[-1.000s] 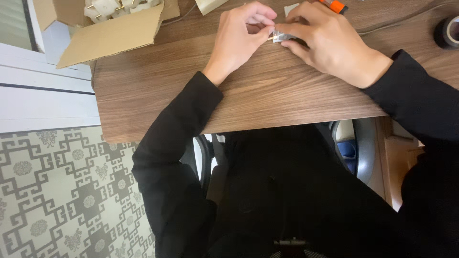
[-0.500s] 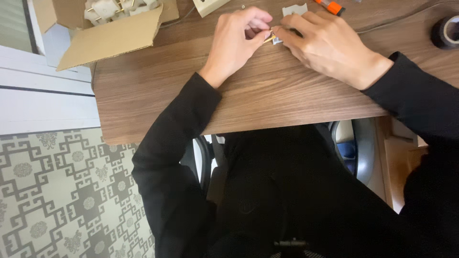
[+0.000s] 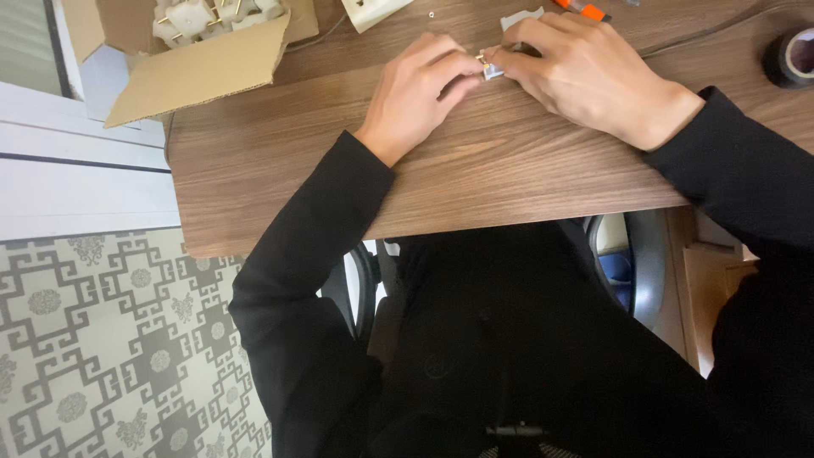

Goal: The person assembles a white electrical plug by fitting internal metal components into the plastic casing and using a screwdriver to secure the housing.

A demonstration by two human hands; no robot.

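Both of my hands meet at the far middle of a brown wooden desk (image 3: 475,170). My left hand (image 3: 420,89) and my right hand (image 3: 585,76) pinch a small white plastic part with brass metal pins (image 3: 490,68) between their fingertips. Most of the part is hidden by my fingers. Both arms wear black sleeves.
An open cardboard box (image 3: 199,51) with several white parts with pins stands at the far left. A white socket-like piece (image 3: 373,10) lies beyond my left hand. An orange-handled tool (image 3: 583,10) lies at the far edge, a roll of black tape (image 3: 793,58) at the right.
My hands have shifted slightly on the desk and kept working the small part between the fingertips; my view has moved a little closer.
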